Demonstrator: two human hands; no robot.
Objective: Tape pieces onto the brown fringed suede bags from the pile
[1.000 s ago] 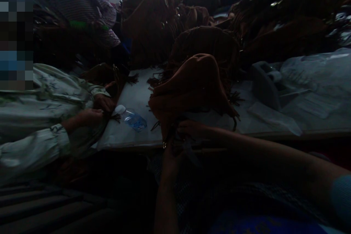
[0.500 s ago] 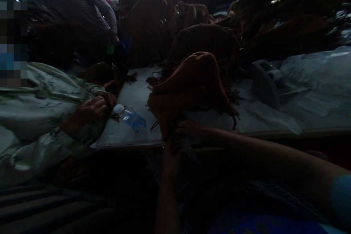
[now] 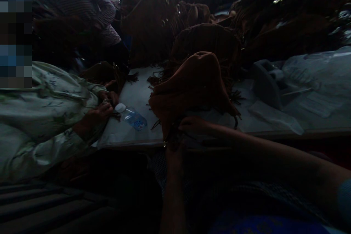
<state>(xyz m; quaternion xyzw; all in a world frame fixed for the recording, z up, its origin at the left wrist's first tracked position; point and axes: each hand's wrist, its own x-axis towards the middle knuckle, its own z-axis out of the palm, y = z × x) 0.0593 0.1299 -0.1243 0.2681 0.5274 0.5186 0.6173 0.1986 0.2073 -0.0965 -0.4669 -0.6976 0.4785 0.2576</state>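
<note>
Right hand (image 3: 195,125): fingers extended, half open, lying across the lower edge of the bag; in shadow, so grip cannot be told.
Left hand (image 3: 174,153): fingers curled up against the bag's lower corner; too dark to tell whether it has hold.
Metal fitting (image 3: 165,144): small, at the bag's lower corner, just beside the left hand.
Fringed brown suede handbag (image 3: 189,84): slumped forward at the table's near edge, between both hands, fringe hanging at its right side.
Water bottle (image 3: 132,118): lying on its side, white cap, blue label, just left of the handbag.
White-topped table (image 3: 137,91): runs away from the person, bearing the bags.
Co-worker's hands (image 3: 105,106): at left, both at a second fringed bag (image 3: 101,73), beyond a pale patterned sleeve (image 3: 41,117).
Plastic sheeting (image 3: 315,73): at right, beside a grey object (image 3: 265,84).
Stacked brown bags (image 3: 205,44): fill the far table.
Person in striped top (image 3: 79,3): leaning in beyond.
</note>
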